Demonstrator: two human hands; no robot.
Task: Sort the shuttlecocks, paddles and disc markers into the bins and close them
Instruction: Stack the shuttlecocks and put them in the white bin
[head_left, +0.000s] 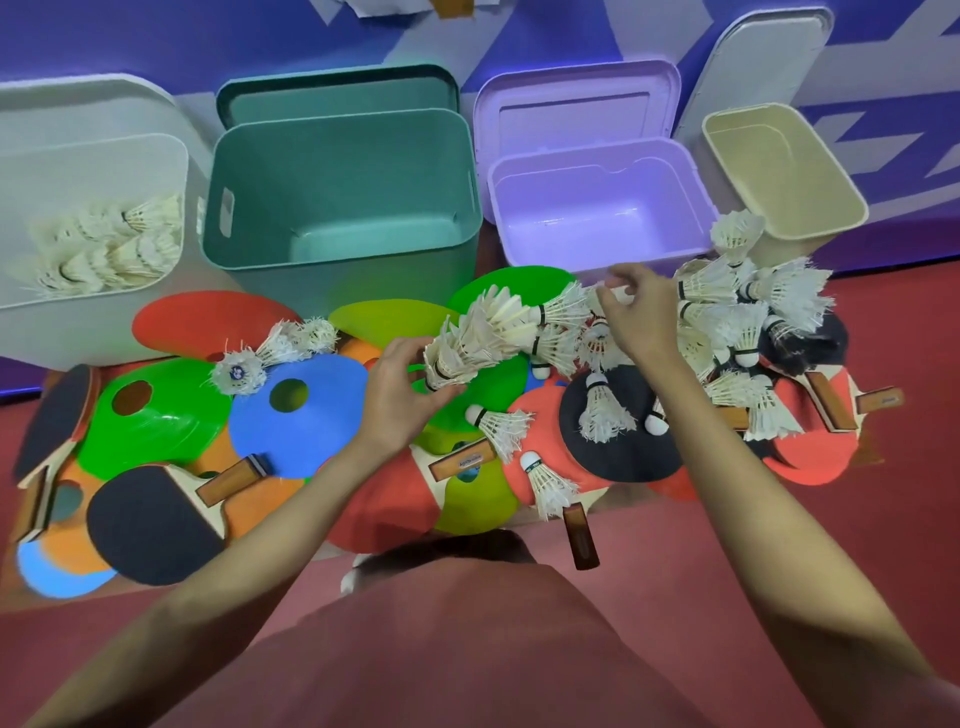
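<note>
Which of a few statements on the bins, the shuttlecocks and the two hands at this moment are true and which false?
1. The white bin holds shuttlecocks. True.
2. The teal bin holds paddles. False: nothing shows inside it.
3. The left hand grips a nested stack of shuttlecocks. True.
4. The purple bin is closed. False: its lid stands open.
5. The right hand holds a paddle. False: its fingers pinch at a shuttlecock in the pile.

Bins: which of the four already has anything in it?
The white bin at far left: it holds shuttlecocks. The teal bin, purple bin and beige bin show bare floors.
</note>
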